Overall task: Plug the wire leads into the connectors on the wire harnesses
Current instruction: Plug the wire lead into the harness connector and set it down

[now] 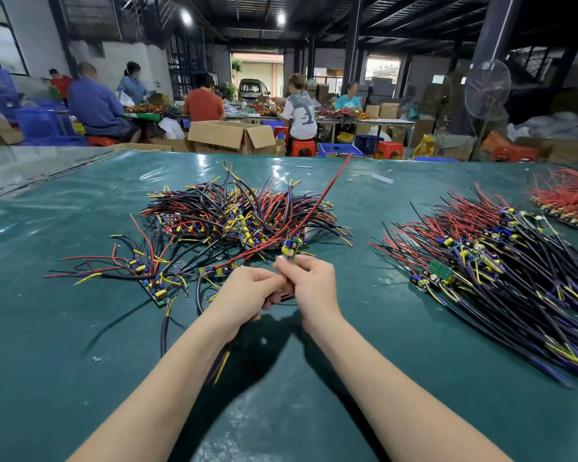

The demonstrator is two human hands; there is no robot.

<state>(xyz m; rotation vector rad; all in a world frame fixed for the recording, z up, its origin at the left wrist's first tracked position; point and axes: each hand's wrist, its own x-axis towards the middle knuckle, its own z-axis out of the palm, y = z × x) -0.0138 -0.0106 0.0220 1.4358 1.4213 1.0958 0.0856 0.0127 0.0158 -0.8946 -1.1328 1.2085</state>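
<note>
The small circuit board (289,250), with its yellow component, sits just above the right hand's (311,285) fingertips. That hand's fingers are curled round the board's lower edge. A long red lead (317,203) rises from the board and slants away over the heap beyond. The left hand (247,291) meets the right knuckle to knuckle, thumb and forefinger pinched on dark wires (274,299) that run back under its palm. The joint itself is hidden between the fingers, so I cannot tell whether a lead is seated yet.

This looks like the plugging step itself. The next move likely calls for lining the lead's tip with the connector and pushing straight in while the right hand steadies the board.

Beyond both hands lies a tangled pile of unsorted harnesses (241,211), and the red lead crosses it and could snag. Further loose boards (154,281) lie left of the left hand. A combed bundle of harnesses (488,261) lies well to the right of the right hand, all on the green table cover (80,328).
</note>
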